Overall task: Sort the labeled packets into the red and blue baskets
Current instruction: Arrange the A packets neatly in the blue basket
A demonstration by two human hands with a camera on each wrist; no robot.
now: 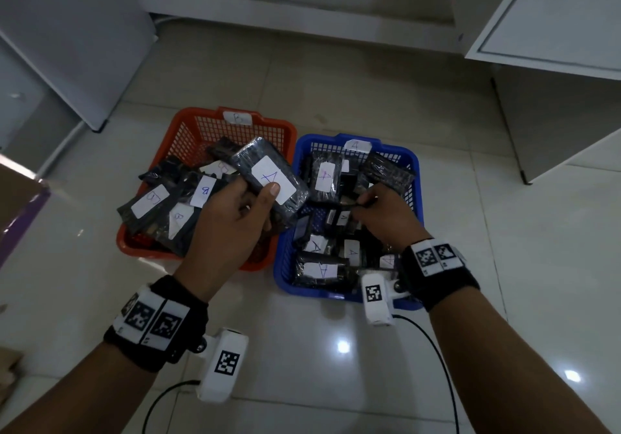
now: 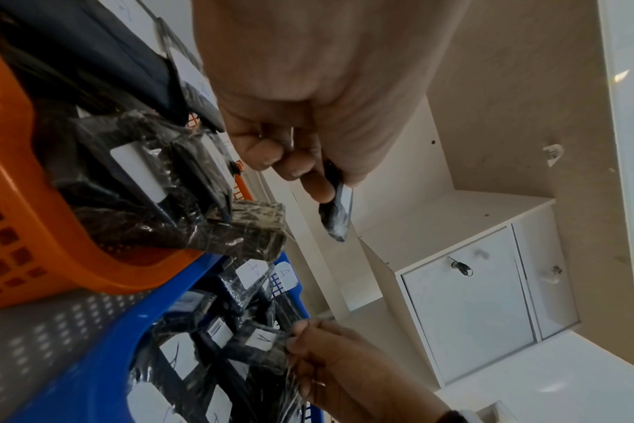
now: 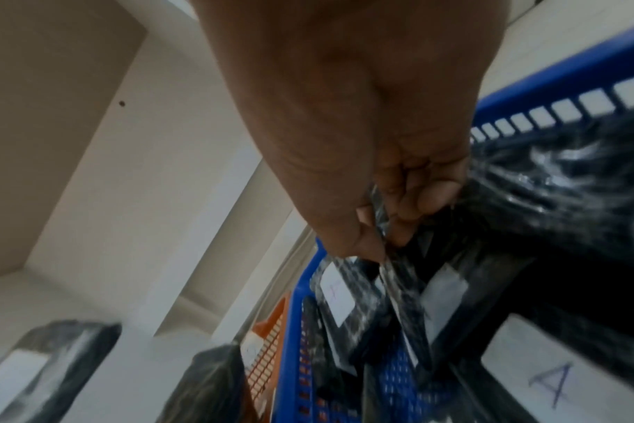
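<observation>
My left hand (image 1: 235, 212) grips a black wrapped packet (image 1: 272, 183) with a white label marked A, thumb on the label, held above the gap between the two baskets. The packet's end (image 2: 335, 217) sticks out past the fingers in the left wrist view. The red basket (image 1: 201, 121), tagged B, holds several B packets (image 1: 205, 191). The blue basket (image 1: 302, 144), tagged A, holds several A packets (image 1: 324, 173). My right hand (image 1: 376, 212) reaches into the blue basket and pinches the plastic wrap of a small packet (image 1: 342, 217); the pinched wrap (image 3: 398, 274) shows below the fingers.
Both baskets sit on a glossy tiled floor (image 1: 336, 74). A white cabinet (image 1: 551, 64) stands at the right and white furniture (image 1: 67, 47) at the left. A cardboard box corner (image 1: 16, 205) juts in at the left edge. Cables trail from the wrist cameras.
</observation>
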